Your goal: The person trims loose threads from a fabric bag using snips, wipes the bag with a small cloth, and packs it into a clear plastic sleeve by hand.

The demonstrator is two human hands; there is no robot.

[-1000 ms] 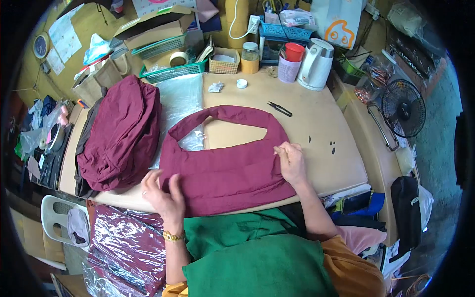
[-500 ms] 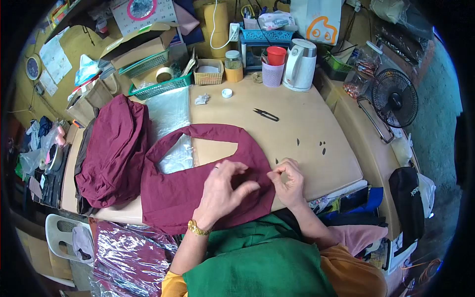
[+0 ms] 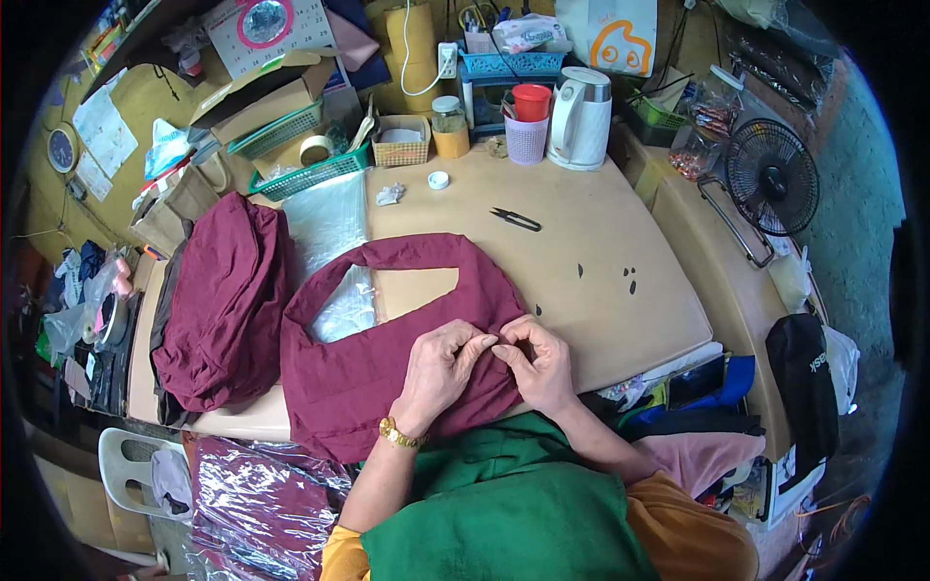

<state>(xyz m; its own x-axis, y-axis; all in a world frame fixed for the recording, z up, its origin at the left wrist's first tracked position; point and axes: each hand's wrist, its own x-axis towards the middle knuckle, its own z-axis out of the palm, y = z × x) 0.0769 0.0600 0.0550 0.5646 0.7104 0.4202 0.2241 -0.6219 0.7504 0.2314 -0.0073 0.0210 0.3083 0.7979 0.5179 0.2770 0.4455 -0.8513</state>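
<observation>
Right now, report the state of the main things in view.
Maroon shoulder bag: spread out, strap looped
Left hand: pinched shut over bag
Right hand: pinched shut beside left
Maroon cloth pile: heaped
Thread snips: lying unheld
Electric kettle: upright
Clear jar: lidded
Desk fan: running or not, unclear

From my seat I see a mustard-yellow wall (image 3: 155, 107) with a round clock (image 3: 62, 147), paper sheets (image 3: 103, 123) and a calendar (image 3: 306, 34). A tan worktop (image 3: 605, 223) sits in soft light, a white plastic chair (image 3: 114, 465) near its left corner. Rightward, I can't tell whether the grey-green surface (image 3: 860, 242) is floor or wall.
</observation>
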